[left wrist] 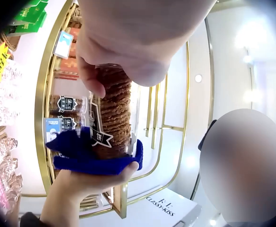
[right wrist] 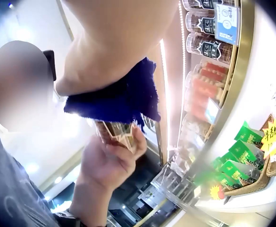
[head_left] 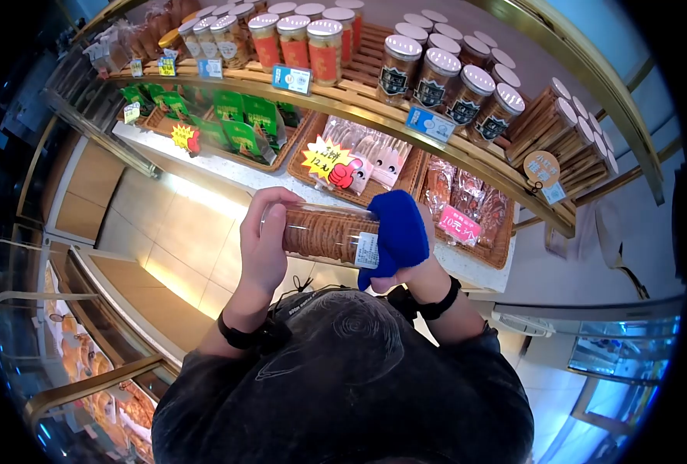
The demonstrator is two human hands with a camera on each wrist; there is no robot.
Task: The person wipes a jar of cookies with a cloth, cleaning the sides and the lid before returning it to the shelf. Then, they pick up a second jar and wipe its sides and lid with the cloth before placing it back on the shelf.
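Observation:
A clear cylindrical jar of stacked brown cookies (head_left: 324, 234) lies sideways in front of the chest, held between both hands. My left hand (head_left: 262, 243) grips one end, its fingers curled over the rim and the thumb along the side. A blue cloth (head_left: 401, 228) covers the other end, and my right hand (head_left: 422, 277) holds that end through it. In the left wrist view, a black-and-white label (left wrist: 99, 130) shows on the jar's side. A white printed sticker (head_left: 366, 250) sits near the cloth. The covered end of the jar is hidden.
Ahead runs a wooden shelf with similar jars (head_left: 436, 77) and red-labelled jars (head_left: 325, 54). Below it, baskets hold green packets (head_left: 247, 124) and wrapped snacks (head_left: 386, 155) on a white counter. A glass-fronted bread case (head_left: 80, 348) stands at the left.

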